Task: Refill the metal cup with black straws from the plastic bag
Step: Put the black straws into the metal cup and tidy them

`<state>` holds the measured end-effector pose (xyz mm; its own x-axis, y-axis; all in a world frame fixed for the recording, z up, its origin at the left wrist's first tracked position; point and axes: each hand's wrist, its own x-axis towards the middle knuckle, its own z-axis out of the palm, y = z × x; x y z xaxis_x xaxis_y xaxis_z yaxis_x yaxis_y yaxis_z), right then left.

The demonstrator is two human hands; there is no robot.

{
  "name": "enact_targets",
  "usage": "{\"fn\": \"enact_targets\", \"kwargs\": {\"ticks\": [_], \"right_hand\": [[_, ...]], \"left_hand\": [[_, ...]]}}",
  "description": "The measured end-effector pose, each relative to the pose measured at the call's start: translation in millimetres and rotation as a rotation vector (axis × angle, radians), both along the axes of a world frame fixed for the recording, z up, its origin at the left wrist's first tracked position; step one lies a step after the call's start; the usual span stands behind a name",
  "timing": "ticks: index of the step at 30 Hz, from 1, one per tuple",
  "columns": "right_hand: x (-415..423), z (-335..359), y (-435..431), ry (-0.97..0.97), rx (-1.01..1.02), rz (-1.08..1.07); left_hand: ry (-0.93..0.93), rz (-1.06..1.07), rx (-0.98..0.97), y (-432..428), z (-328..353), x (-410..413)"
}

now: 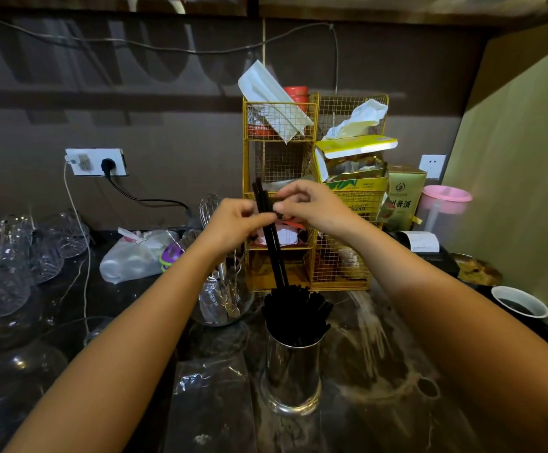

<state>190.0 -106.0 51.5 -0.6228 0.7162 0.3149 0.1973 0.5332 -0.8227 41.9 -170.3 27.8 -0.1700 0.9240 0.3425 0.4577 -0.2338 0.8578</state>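
A shiny metal cup (291, 374) stands on the dark counter near the middle, packed with black straws (295, 313). A few more black straws (271, 237) rise above the cup, their lower ends among the ones in it. My left hand (233, 223) pinches these raised straws near their upper part. My right hand (311, 206) meets them from the right, fingertips on the same straws. A clear plastic bag (210, 380) lies flat on the counter left of the cup.
A yellow wire rack (311, 197) with packets stands right behind the cup. A glass bowl of utensils (222, 299) sits left of it, a white knotted bag (135, 256) farther left, clear glasses (14, 266) at the left edge, a paper cup (519, 302) at right.
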Motion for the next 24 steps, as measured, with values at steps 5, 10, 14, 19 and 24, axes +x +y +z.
{"fn": "enact_targets", "kwargs": {"ticks": [5,10,14,19,24], "right_hand": [[22,-4,-3,0.106,-0.268,-0.062],[30,-19,-13,0.038,-0.754,0.078],[28,-26,-19,0.245,-0.972,0.220],[29,-28,-21,0.348,-0.953,0.076],[32,-27,-14,0.318,-0.763,0.013]], "left_hand": [[-0.024,0.043,0.249,-14,18,8],[0.075,0.123,0.560,-20,9,28],[0.412,-0.008,0.672,-28,-27,49],[0.617,-0.120,0.651,-32,-55,50],[0.601,-0.165,0.532,-31,-63,38]]}}
